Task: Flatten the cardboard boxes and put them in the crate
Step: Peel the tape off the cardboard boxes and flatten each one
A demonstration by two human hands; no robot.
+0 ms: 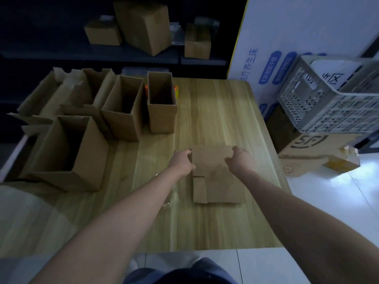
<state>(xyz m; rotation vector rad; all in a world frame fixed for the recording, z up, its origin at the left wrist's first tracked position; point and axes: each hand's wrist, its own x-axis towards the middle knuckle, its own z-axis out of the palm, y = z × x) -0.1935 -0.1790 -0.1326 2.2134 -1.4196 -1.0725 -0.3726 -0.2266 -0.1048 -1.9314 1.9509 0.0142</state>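
A flattened brown cardboard box (pixel 217 177) lies flat on the wooden table (pixel 215 111), right of centre. My left hand (pixel 182 161) grips its left edge near the far corner. My right hand (pixel 240 159) grips its far right corner, fingers curled over the edge. Several open, upright cardboard boxes stand on the table's left side, among them a tall narrow one (pixel 162 103), a middle one (pixel 123 108) and a large near one (pixel 67 152). The grey perforated plastic crate (pixel 336 99) sits off the table to the right, on top of a printed carton.
A printed brown carton (pixel 315 148) rests on the white floor under the crate. A tall white panel (pixel 287 31) with blue print stands behind. Dark shelves at the back hold more closed boxes (pixel 143 25). A strip of clear tape (pixel 170 197) lies near my left forearm.
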